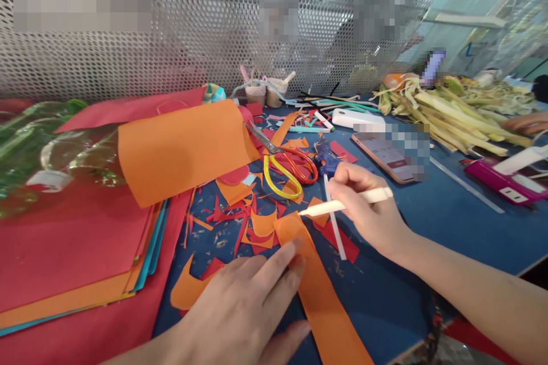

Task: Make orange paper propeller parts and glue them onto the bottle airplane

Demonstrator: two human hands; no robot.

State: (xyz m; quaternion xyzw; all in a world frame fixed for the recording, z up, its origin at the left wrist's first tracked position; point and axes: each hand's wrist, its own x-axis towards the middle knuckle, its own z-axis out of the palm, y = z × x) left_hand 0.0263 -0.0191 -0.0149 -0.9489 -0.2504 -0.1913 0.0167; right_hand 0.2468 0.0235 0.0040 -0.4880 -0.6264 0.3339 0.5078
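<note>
On orange strip, left grip rests palm-down.

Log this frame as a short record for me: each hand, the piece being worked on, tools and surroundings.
Left hand: the left hand lies on the strip, fingers extended
Right hand: the right hand holds a cream pen
Workpiece: orange strip; pen tip at its far end, contact unclear
Tools: scissors with red and yellow handles, beyond the strip
Surroundings: phone at right; large orange sheet at left
</note>
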